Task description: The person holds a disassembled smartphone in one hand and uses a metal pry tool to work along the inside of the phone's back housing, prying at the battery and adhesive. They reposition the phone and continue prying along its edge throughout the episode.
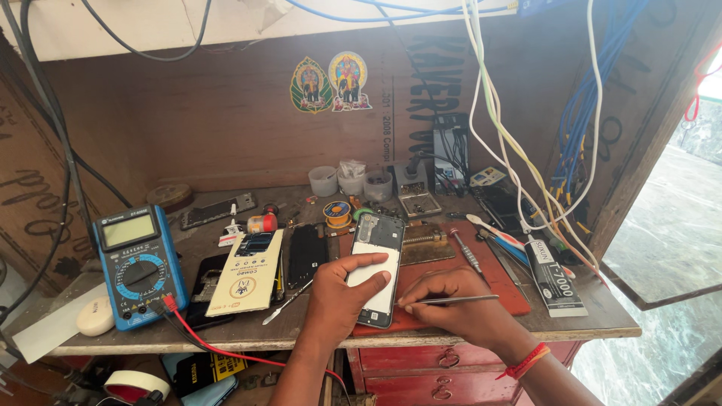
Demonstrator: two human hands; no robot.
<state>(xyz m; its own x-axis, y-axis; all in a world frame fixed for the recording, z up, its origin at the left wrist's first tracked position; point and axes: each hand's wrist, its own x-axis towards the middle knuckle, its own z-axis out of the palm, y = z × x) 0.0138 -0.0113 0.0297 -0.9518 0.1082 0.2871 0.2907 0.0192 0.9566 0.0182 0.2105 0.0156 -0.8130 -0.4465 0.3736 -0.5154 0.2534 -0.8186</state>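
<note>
Scuffed wooden bench (pixel 579 319), left hand (pixel 338 297) gripping opened phone (pixel 378 267), right hand (pixel 451 301) pinching metal tweezers (pixel 459 299)

Plywood back wall (pixel 226 128) (daylit), wooden workbench (pixel 587 319), red drawers (pixel 421 361).

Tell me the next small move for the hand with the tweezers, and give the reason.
Probably slide the tweezers tip under the lower edge of the white battery. The right hand has the tip at the opened phone, and the left hand pins that phone on the red mat.
</note>
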